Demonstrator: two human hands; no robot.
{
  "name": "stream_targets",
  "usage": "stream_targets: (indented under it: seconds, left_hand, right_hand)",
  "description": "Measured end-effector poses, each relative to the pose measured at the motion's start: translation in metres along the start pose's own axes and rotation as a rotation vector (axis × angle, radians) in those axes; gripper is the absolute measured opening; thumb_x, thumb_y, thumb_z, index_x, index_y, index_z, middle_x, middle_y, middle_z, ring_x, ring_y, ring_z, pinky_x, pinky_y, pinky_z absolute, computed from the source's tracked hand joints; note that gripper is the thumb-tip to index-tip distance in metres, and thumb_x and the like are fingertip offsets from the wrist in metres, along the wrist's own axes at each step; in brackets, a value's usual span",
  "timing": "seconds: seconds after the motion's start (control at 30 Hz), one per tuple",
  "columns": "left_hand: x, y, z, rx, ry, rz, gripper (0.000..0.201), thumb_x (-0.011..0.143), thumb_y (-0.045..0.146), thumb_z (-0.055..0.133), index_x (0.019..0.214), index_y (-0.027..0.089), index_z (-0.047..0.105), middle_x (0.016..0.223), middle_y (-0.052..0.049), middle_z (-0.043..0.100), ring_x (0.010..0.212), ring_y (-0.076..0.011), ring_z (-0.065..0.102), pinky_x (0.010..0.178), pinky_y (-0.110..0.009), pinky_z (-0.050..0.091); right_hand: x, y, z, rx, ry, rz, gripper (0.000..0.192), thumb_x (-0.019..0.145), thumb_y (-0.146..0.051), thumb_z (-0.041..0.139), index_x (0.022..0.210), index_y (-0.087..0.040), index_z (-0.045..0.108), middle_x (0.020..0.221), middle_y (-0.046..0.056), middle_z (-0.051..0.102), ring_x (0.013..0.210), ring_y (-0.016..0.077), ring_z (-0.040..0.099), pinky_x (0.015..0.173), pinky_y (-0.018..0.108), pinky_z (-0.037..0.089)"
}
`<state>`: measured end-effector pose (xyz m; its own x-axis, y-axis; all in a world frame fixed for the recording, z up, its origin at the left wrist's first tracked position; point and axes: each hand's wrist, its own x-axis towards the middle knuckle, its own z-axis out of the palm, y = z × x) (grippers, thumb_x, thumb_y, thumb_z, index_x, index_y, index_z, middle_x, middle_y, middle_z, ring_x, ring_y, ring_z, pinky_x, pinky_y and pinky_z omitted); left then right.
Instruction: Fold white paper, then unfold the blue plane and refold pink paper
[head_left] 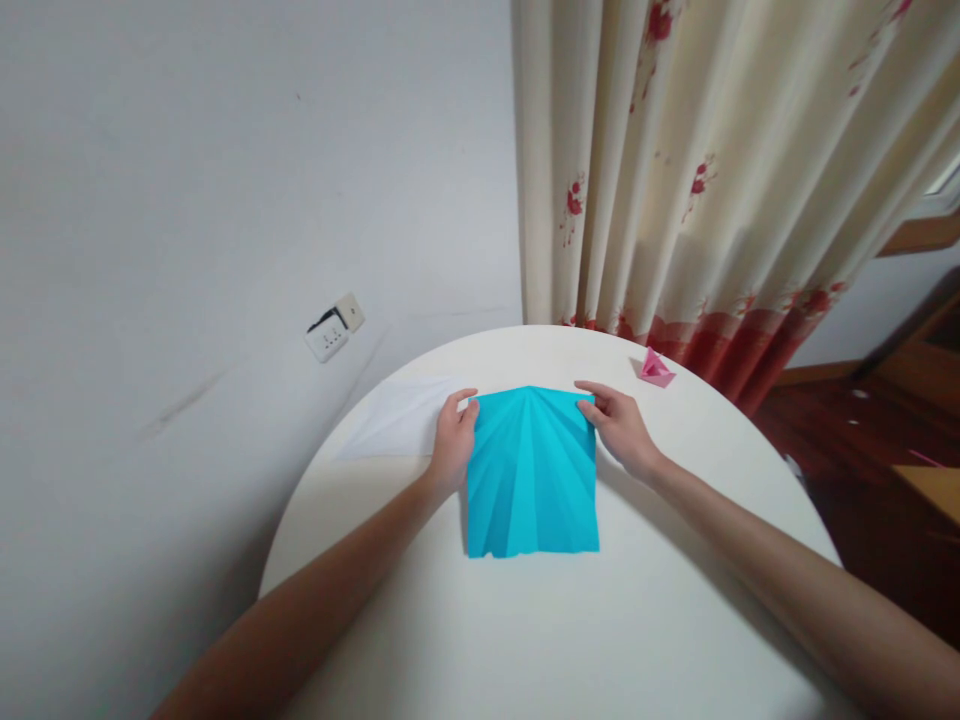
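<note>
Your left hand [452,440] and right hand [619,425] were bare, with no rings or watch, and both forearms were unsleeved.

A small pink folded-paper figure [656,369] sits on the round white table [570,640], just beyond the right hand. A cream curtain with red floral print [720,170] hangs behind it. Beyond the left hand, a white wall socket [335,326] sits on the grey wall [225,150].

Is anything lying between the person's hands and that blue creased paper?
Nothing visible. The left hand and right hand each touch a far corner of the blue creased paper sheet. The small pink folded paper piece sits apart.
</note>
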<state>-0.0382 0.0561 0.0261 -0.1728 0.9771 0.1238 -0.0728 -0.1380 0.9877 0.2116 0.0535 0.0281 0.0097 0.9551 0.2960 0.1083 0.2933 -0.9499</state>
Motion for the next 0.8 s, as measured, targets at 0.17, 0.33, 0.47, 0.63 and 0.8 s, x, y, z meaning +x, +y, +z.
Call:
stream_targets:
  seconds: [0.17,0.33,0.47,0.63,0.8]
  left_hand:
    - [0.001,0.002,0.0,-0.244,-0.138,-0.392,0.04,0.072,0.048,0.076,0.089,0.014,0.064,0.074,-0.006,0.067,0.065,-0.0192,0.063,0.06,-0.031,0.051]
    - [-0.003,-0.006,0.002,-0.199,-0.156,-0.319,0.044,0.071,0.054,0.074,0.087,0.015,0.064,0.074,-0.004,0.067,0.064,-0.0187,0.062,0.062,-0.032,0.05]
    - [-0.006,-0.016,0.003,-0.015,-0.057,-0.149,0.037,0.078,0.051,0.067,0.085,0.015,0.064,0.072,-0.002,0.064,0.063,-0.0165,0.057,0.06,-0.028,0.046]
    - [-0.003,-0.014,0.005,0.107,0.036,0.039,0.028,0.084,0.032,0.061,0.11,0.022,0.06,0.062,0.005,0.053,0.053,-0.0126,0.045,0.051,-0.022,0.035]
    - [-0.004,-0.002,0.004,0.17,-0.098,0.147,0.013,0.083,0.026,0.058,0.083,0.019,0.069,0.076,0.0,0.063,0.067,-0.0138,0.054,0.059,-0.022,0.04]
  right_hand:
    - [-0.002,0.005,0.004,0.204,0.003,0.237,0.037,0.07,-0.054,0.069,0.068,-0.018,0.061,0.061,-0.001,0.055,0.058,0.0142,0.046,0.054,0.027,0.036]
    - [-0.008,0.014,0.012,0.296,0.076,0.358,0.037,0.069,-0.055,0.068,0.073,-0.02,0.057,0.059,0.0,0.057,0.054,0.0157,0.048,0.048,0.027,0.036]
    - [-0.007,0.018,0.014,0.297,0.106,0.369,0.035,0.07,-0.053,0.066,0.074,-0.02,0.056,0.055,-0.003,0.052,0.048,0.0133,0.044,0.046,0.027,0.035]
    - [-0.003,0.012,0.008,0.162,0.178,0.198,0.036,0.075,-0.046,0.064,0.101,-0.022,0.056,0.05,-0.008,0.046,0.044,0.0126,0.037,0.043,0.025,0.026]
    - [0.001,0.009,0.001,-0.019,0.166,-0.014,0.022,0.082,-0.035,0.054,0.091,-0.021,0.066,0.059,-0.003,0.053,0.05,0.0129,0.04,0.048,0.026,0.031]
